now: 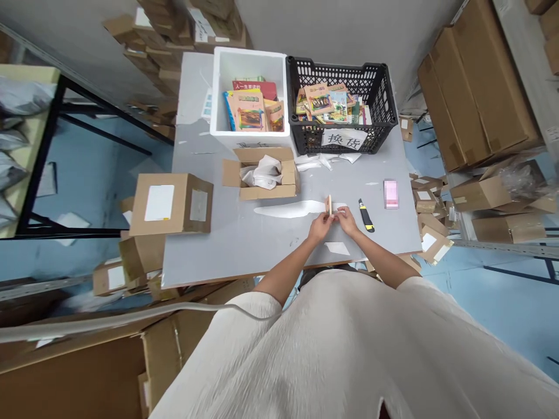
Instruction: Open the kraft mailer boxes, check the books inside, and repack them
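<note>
Illumination is moderately bright and diffuse; shadows on the tabletop [227,247] around the fingers [325,219] are soft. Wide-angle distortion tilts the tall cartons [489,81] far right of the fingers. Nearer, rightward, the pink screen [391,194] appears pixelated.

Small book [328,205], or so it looks at this steep angle. Orange-tan face, pale edge, seems closed. Near upright, almost edge-on to camera, held by its near end over gray table [236,244].
</note>
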### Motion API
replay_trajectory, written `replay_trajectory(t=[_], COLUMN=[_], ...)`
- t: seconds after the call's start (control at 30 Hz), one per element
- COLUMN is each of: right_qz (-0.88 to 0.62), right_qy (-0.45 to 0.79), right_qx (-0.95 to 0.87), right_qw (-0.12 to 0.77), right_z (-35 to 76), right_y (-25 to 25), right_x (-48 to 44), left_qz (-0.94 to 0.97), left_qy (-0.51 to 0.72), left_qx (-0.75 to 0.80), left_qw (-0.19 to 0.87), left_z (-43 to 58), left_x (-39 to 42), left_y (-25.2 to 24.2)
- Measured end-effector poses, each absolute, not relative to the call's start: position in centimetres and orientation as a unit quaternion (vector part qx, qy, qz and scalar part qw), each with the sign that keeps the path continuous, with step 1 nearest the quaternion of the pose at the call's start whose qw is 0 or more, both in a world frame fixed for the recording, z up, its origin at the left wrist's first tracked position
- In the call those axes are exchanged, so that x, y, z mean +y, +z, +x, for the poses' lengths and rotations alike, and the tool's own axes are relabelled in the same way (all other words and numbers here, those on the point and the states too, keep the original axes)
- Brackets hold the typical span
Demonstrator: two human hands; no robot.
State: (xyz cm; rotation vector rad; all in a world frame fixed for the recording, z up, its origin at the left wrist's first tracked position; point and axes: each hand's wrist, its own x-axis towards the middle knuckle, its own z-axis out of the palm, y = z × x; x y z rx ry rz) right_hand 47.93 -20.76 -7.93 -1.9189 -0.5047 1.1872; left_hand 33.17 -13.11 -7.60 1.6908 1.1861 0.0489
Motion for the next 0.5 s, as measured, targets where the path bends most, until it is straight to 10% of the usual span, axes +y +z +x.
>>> replay_trajectory(t=[0.5], right_qz=[-0.769], right_qy=[0.512], right_qx=[-0.144], right_qw=[0.355], right_z=[48.6], right_y=[-4.5], right_x=[-20.6], left_qz=[0.567], left_qy=[0.125], left_qx=[0.528], left_qw=[0.619], left_z=[30.6], left_x=[-10.3], left_y=[-6.3])
